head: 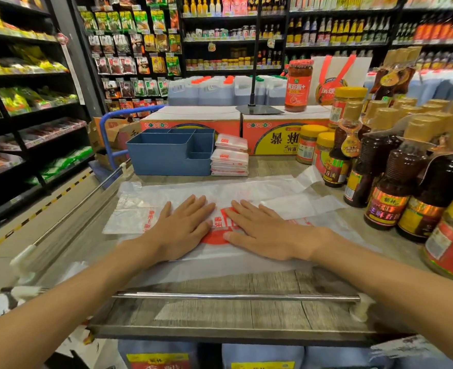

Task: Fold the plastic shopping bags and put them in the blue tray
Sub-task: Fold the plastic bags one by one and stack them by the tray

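While both palms press flat, fingers spread, the left hand point(182, 227) & right hand point(257, 230) pin a white plastic shopping bag point(246, 190) w/ red print on the wood-grain table point(246, 310). Behind it sit the blue tray point(166, 155) & a stack of folded bags point(229, 158), touching. Sauce bottles point(390, 182) crowd the right edge; supermarket shelves point(28, 107) surround.
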